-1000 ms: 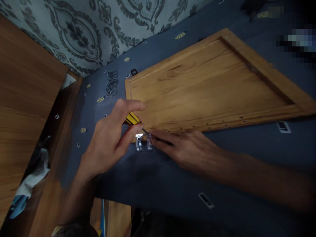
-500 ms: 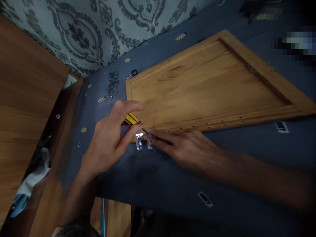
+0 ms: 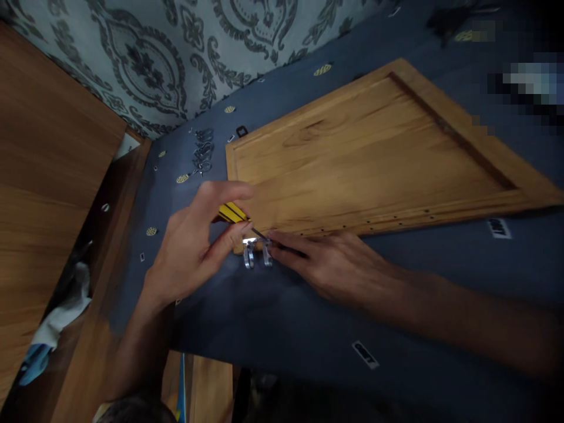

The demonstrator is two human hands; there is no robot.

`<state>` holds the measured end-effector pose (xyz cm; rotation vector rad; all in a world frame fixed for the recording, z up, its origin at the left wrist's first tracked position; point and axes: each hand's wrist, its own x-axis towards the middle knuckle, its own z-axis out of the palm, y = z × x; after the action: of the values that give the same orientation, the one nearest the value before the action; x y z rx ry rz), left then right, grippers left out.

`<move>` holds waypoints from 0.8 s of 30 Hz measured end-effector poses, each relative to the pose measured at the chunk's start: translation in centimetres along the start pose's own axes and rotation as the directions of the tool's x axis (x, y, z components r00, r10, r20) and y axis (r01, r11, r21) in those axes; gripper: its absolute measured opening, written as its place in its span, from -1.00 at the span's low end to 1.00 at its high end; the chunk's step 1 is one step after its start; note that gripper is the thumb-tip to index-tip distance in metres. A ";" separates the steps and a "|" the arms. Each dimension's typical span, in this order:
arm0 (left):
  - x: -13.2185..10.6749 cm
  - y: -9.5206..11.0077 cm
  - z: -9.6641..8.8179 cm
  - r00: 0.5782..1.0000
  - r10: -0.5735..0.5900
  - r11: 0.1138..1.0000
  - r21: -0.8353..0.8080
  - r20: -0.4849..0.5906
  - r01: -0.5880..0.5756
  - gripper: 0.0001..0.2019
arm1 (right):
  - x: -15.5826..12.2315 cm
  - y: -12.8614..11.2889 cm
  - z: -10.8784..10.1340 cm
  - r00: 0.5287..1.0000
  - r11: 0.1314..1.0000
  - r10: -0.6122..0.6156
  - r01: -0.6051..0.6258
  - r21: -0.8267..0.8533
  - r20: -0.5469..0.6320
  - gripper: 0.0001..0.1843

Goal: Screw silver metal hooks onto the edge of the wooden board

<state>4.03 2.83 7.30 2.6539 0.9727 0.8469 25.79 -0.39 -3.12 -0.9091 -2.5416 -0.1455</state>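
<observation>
Head view: left fingers (image 3: pixel 231 191) around yellow screwdriver (image 3: pixel 232 212)

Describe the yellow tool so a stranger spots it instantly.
Find the wooden panel on the blue cloth, then the left hand at its near left corner. The tool is in that hand, its thin shaft slanting toward the right hand. Its yellow, black-striped handle differs from the bare metal pieces below.

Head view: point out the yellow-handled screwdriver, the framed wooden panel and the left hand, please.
Yellow-handled screwdriver (image 3: pixel 233 212): head view, striped handle.
Framed wooden panel (image 3: pixel 356 151): head view, central face.
Left hand (image 3: pixel 189 249): head view, near thumb's base.
</observation>
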 end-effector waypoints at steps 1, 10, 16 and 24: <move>-0.1 0.1 -0.1 0.997 -0.019 1.000 -0.019 -0.068 0.018 -0.57 | 0.0 0.0 0.0 1.000 1.000 0.002 -0.002 -0.004 0.003 -0.58; -1.2 1.0 0.3 0.957 -0.231 0.973 -0.057 -0.175 0.224 -0.60 | 0.2 -0.1 -0.5 0.994 0.999 0.017 -0.014 -0.032 0.107 -0.55; -1.6 0.8 0.9 0.949 -0.242 0.969 -0.010 -0.201 0.245 -0.61 | 0.2 -0.1 -0.7 0.996 1.000 0.012 -0.011 -0.015 0.084 -0.55; -1.9 0.3 1.0 0.959 -0.227 0.970 0.044 -0.170 0.238 -0.62 | 0.2 -0.1 -0.6 0.998 0.999 0.018 -0.017 -0.028 0.063 -0.55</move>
<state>3.61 1.37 5.77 2.4841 1.3427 1.0048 25.82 -0.51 -2.51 -0.9605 -2.5946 -0.1484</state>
